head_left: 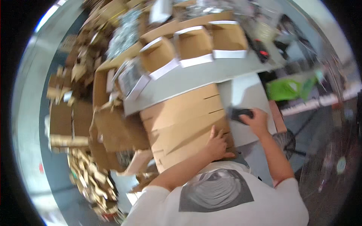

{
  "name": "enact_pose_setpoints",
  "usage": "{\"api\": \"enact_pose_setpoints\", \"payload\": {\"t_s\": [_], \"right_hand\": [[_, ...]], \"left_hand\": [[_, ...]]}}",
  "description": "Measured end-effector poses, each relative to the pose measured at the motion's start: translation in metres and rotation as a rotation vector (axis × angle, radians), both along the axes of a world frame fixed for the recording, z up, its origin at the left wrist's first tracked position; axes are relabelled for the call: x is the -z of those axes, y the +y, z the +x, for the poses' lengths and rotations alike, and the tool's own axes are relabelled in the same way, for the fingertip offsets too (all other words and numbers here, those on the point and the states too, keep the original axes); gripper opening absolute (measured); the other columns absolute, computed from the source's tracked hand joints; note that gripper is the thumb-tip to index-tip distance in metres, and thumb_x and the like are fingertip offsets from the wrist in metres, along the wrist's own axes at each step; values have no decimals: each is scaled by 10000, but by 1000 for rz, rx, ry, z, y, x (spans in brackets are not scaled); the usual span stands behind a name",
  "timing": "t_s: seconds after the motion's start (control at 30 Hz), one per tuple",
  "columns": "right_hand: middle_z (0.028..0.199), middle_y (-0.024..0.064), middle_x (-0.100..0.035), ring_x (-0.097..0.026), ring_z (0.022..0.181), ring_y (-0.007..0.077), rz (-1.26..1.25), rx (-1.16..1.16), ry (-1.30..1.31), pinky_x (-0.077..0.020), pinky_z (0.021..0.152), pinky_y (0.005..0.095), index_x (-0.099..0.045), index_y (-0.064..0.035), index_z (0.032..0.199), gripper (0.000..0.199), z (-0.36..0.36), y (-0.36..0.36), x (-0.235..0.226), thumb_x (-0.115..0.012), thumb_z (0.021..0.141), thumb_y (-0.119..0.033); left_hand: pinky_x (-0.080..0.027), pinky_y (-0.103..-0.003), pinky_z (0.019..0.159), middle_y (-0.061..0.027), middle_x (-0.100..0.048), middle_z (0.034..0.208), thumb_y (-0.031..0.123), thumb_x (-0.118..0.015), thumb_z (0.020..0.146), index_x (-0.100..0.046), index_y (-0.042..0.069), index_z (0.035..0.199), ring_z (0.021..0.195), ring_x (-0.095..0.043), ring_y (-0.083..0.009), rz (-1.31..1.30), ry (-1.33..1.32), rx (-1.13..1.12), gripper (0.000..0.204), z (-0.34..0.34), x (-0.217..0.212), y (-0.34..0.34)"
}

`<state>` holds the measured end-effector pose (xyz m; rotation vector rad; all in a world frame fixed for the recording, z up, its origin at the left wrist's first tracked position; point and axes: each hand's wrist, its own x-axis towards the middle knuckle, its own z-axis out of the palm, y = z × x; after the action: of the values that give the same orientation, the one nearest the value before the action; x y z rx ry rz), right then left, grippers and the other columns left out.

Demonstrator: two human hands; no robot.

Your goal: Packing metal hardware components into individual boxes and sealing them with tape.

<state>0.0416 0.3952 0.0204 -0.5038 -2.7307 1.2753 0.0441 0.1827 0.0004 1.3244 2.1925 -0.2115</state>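
Note:
A flattened cardboard carton with slots cut in its edges lies on the table in front of me. My left hand rests on its near right part, fingers spread, holding nothing. On the white surface to the right of the carton, my right hand is closed round a small black object. That object is blurred, so its exact kind does not show.
Three open white boxes with brown insides stand along the far side of the grey table. Left of them, a white box holds something in clear plastic. Large cartons and cardboard scraps crowd the left. A green bag lies far right; a fan stands nearer.

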Motion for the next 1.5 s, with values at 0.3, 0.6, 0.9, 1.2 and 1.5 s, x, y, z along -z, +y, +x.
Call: {"api": "enact_pose_setpoints", "payload": {"t_s": [0.3,0.6,0.9,1.2,1.5], "right_hand": [[1076,170,-525,-520,970,315,365,-121,156,-406,834,412,-511,-3,1126,386,50,-23,86,-633,802,-175],[1121,187,-460,-441,1068,346,134,-409,-129,-357,924,422,-479,16,1111,347,11,-79,124,-603,846,-172],[1033,186,-463,-476,974,331,312,-323,-86,-396,854,428,-450,0,1075,315,8,-96,122,-598,816,-104],[904,179,-481,-481,827,311,360,-284,-74,-395,760,411,-455,19,923,198,-1,-93,125,-577,815,-92],[818,168,-537,-518,761,311,413,-258,-56,-411,702,414,-512,35,850,167,0,-112,129,-568,760,-94]], "left_hand": [[-244,-619,980,-184,-202,1457,484,-773,537,-216,430,1407,1279,-285,-395,262,79,-587,1034,40,-29,-101],[-253,-578,971,-226,-316,1335,400,-817,480,-251,381,1403,1236,-305,-405,223,10,-1054,1083,90,-74,-171],[-291,-561,978,-213,-298,1334,290,-792,482,-249,327,1423,1217,-318,-420,-87,255,-1850,1088,231,-112,-413],[-283,-569,1012,-174,-162,1469,340,-820,486,-125,345,1443,1325,-197,-417,-408,-92,-1973,1182,227,-67,-536],[-393,-412,959,-177,-499,1257,294,-574,825,-520,72,1206,1174,-451,-348,333,-12,-1509,444,-7,38,-523]]}}
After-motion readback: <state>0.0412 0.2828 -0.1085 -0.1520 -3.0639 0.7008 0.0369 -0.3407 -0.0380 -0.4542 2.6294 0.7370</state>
